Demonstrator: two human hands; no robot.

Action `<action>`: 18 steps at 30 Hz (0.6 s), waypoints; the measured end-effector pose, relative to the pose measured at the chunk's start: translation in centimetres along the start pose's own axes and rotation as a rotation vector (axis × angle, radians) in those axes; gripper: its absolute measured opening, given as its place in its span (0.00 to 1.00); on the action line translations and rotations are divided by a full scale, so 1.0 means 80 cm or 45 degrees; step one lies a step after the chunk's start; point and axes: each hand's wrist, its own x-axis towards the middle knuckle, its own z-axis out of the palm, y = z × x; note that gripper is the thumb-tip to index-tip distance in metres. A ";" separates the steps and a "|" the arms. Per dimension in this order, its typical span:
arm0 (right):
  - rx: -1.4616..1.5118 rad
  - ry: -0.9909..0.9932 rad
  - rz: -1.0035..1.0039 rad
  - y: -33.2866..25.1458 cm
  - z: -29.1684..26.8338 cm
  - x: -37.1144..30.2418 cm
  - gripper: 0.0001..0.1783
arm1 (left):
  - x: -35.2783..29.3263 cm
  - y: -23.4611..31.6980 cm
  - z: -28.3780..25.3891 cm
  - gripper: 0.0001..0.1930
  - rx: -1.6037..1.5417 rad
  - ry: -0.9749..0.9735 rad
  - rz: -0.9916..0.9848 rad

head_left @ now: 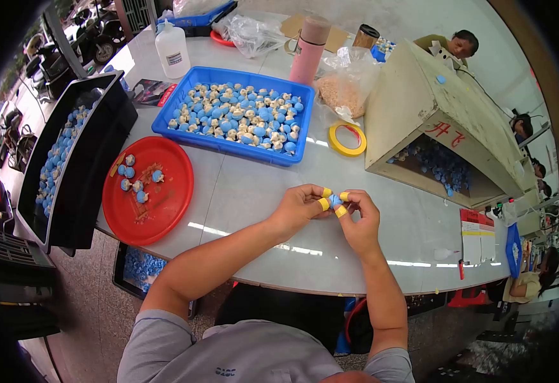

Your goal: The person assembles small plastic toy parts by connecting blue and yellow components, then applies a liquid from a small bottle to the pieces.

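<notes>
Left hand (300, 205): closed in a pinch, gripping a small blue piece (335, 200) with thumb and index finger; raised a little over the table (241, 198), toward the near edge.
Right hand (359, 220): closed in a pinch on the same piece, meeting it from the opposite side.
Yellow wraps (323, 203): cover the thumb tips and index fingertips of both hands.
Held work: sits between the two pinches, mostly hidden by the fingers; finer detail cannot be told.
Red round tray (176, 207): rests at the near left corner of the table; carries a small group of blue-and-white pieces (142, 196) and scattered orange-brown crumbs.
Blue tray (228, 146): stands beyond the hands, toward the far edge; bears a dense layer of blue-and-cream pieces (241, 115).
Black crate (97, 172): stands beside the left edge of the table, tilted in view; holds more blue pieces.
Yellow tape roll (346, 150): lies flat just beside the right end of the blue tray.
Clear bag (340, 94): contains pinkish granules; slumps behind the roll.
Pink bottle (307, 57): stands upright at the blue tray's far right corner.
White bottle (173, 51): stands upright near the far left corner of the table.
Wooden box (404, 108): occupies the right part, open toward the near edge; shows blue pieces inside.
Papers (477, 236): lie near the right edge, red and white.
</notes>
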 end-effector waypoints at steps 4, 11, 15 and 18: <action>0.018 0.007 0.001 0.001 0.001 -0.001 0.13 | 0.001 -0.005 -0.001 0.12 0.035 0.012 0.063; -0.048 -0.021 -0.108 -0.001 -0.001 0.001 0.11 | 0.000 -0.003 0.000 0.12 0.013 0.022 0.026; -0.090 -0.033 -0.141 -0.006 -0.001 0.001 0.10 | 0.001 -0.002 -0.002 0.12 -0.010 0.017 0.000; -0.093 -0.026 -0.153 -0.007 -0.001 0.001 0.10 | 0.001 -0.002 -0.003 0.12 -0.091 -0.005 -0.057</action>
